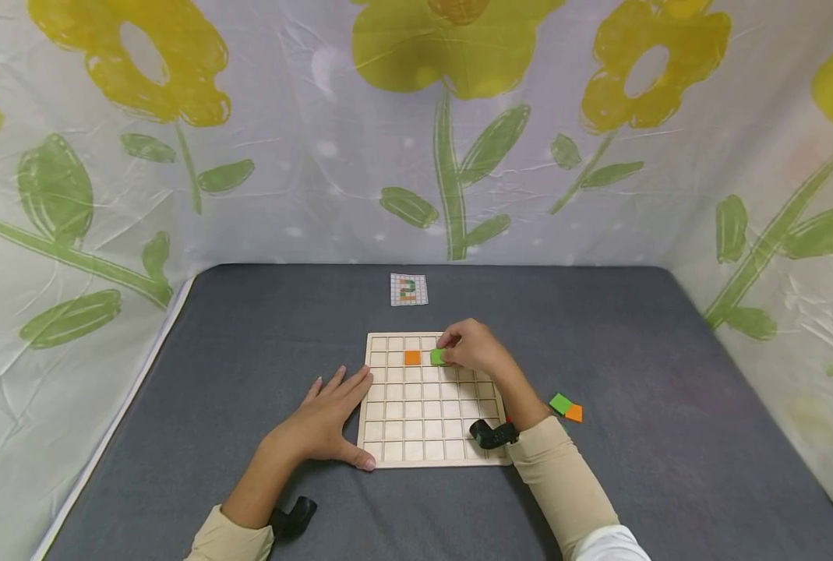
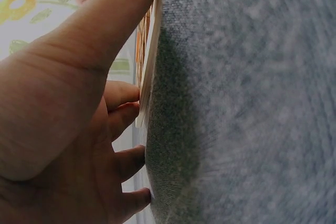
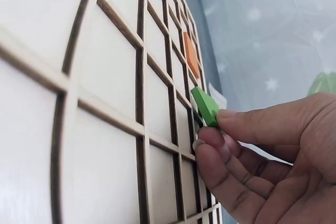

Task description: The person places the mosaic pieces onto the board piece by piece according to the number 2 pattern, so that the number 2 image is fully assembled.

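A pale wooden grid board [image 1: 413, 430] lies on the dark table. My right hand [image 1: 474, 346] is over its far part and pinches a green square tile [image 3: 206, 106] between thumb and fingers. The tile is tilted at a cell in the right wrist view. In the same row, to the left, an orange tile [image 1: 412, 358] sits in a cell. My left hand [image 1: 325, 421] spreads along the board's left side, with thumb and some fingertips touching its edge. In the left wrist view the left hand's fingers [image 2: 126, 161] reach down to the cloth.
Beyond the board lies a small card [image 1: 408, 290] printed with a coloured grid pattern. Right of the board, beside the right forearm, are a loose green tile [image 1: 560, 403] and an orange tile [image 1: 573, 414], with others partly hidden. A flowered curtain [image 1: 304, 156] stands behind the table.
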`<action>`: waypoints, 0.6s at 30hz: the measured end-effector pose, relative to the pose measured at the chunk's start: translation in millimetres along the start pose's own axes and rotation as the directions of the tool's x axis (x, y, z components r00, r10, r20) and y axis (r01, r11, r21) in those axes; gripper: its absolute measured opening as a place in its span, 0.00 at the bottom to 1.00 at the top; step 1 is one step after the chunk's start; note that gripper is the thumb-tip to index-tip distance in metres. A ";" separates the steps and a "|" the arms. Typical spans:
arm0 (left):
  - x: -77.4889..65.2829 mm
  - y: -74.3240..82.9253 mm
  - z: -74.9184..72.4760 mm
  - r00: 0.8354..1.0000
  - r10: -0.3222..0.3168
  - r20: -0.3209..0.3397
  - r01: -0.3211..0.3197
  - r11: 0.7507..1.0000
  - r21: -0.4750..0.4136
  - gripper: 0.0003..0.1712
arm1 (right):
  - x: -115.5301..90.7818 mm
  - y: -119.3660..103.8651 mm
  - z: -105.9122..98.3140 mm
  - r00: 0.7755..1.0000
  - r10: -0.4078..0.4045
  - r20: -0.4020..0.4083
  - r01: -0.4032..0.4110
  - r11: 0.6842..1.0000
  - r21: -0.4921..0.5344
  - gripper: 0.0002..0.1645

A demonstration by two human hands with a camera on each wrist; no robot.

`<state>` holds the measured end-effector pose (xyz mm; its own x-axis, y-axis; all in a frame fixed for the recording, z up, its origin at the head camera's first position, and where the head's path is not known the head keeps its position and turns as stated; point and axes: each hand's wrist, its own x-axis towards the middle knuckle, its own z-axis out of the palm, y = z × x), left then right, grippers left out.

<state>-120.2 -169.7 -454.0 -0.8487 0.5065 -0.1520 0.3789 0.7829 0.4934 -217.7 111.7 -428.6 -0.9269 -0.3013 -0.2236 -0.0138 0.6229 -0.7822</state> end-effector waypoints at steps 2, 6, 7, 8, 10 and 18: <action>-0.1 0.8 -0.4 1.000 0.002 0.000 -0.002 1.000 0.000 0.77 | 1.1 -1.7 1.1 1.000 -0.001 -0.001 0.001 1.000 -0.013 0.04; 0.3 1.8 -0.8 1.000 0.000 0.000 0.000 1.000 0.007 0.77 | 2.9 -3.6 2.5 1.000 -0.013 -0.003 0.013 0.999 -0.038 0.04; 0.5 1.9 -0.8 1.000 -0.002 0.000 0.002 1.000 0.009 0.77 | 3.2 -3.9 2.7 1.000 -0.019 -0.002 0.019 0.999 -0.041 0.04; 0.7 2.0 -0.8 1.000 -0.004 0.000 0.004 1.000 0.010 0.77 | 3.7 -4.1 3.0 1.000 -0.023 -0.002 0.023 0.999 -0.046 0.04; 1.0 2.3 -1.0 1.000 -0.009 0.001 0.009 1.000 0.012 0.77 | 4.5 -4.8 4.0 1.000 -0.029 -0.001 0.029 0.998 -0.051 0.04; 1.5 2.5 -1.0 1.000 -0.011 0.003 0.011 1.000 0.016 0.77 | 6.5 -8.8 11.0 0.999 -0.044 -0.005 0.043 0.995 -0.090 0.05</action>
<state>-120.9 -167.3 -452.2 -0.8518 0.4990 -0.1595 0.3757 0.7941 0.4778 -219.5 96.3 -429.5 -0.9275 -0.3242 -0.1862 -0.0871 0.6718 -0.7356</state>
